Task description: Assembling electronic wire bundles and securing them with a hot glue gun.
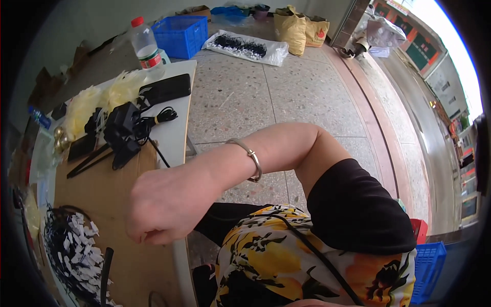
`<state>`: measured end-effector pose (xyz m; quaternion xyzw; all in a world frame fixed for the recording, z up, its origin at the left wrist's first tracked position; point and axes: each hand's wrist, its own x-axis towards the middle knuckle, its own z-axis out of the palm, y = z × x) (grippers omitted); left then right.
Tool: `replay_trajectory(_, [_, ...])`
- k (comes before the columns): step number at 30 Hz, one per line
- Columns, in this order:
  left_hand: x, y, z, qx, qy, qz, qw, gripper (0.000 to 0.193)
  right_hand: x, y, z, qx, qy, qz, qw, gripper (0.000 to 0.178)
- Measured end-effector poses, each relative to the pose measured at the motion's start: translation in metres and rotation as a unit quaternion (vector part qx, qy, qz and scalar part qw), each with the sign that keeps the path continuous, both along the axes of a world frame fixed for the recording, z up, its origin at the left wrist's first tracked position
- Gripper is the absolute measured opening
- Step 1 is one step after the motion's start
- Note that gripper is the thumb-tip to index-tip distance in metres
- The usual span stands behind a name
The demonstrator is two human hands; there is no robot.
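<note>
My right arm, with a metal bangle (249,153) at the wrist, reaches across from the right. My right hand (162,205) is over the cardboard sheet (133,266), back upward and fingers curled closed; anything inside them is hidden. Left of it lies a heap of short black wires with white ends (76,256). A black tube-like strip (106,273) sticks up beside the heap. Beyond the hand are black power adapters (121,125) and a coiled black cable (164,115). My left hand does not show; a sliver of skin at the lower edge is too small to identify.
Farther along the white table (185,69) are a black phone-like slab (166,89), yellowish plastic bags (84,110) and a red-capped bottle (144,46). On the floor stand a blue crate (180,37), a white sheet with black wires (245,47) and yellow sacks (291,29).
</note>
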<state>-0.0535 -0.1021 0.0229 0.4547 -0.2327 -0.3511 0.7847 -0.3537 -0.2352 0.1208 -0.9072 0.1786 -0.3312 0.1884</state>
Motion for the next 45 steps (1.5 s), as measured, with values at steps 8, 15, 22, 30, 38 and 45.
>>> replay_trajectory(8, [-0.014, -0.007, -0.002, 0.060, -0.084, 0.056, 0.993, 0.014, 0.005, -0.062, 0.007, -0.138, 0.200, -0.068, 0.968, 0.016])
replay_trajectory(15, [-0.016, 0.000, -0.026, 0.027, -0.040, 0.027, 0.998, 0.029, 0.022, -0.166, 0.023, -0.204, 0.018, -0.203, 0.957, 0.019])
replay_trajectory(22, [-0.035, 0.000, -0.006, 0.014, 0.011, 0.034, 0.999, 0.036, 0.099, -0.283, -0.025, -0.153, 0.120, -0.304, 0.933, 0.025])
replay_trajectory(30, [-0.027, 0.001, -0.003, 0.017, 0.044, -0.002, 0.999, 0.040, 0.153, -0.313, -0.055, 0.006, 0.332, -0.325, 0.886, 0.048])
replay_trajectory(38, [-0.028, -0.003, -0.003, 0.029, 0.025, 0.005, 0.999, 0.041, 0.142, -0.344, -0.069, 0.066, 0.347, -0.333, 0.874, 0.061])
replay_trajectory(45, [-0.030, -0.007, 0.002, 0.048, 0.004, 0.000, 0.999, 0.045, 0.137, -0.361, -0.081, 0.080, 0.303, -0.363, 0.878, 0.085])
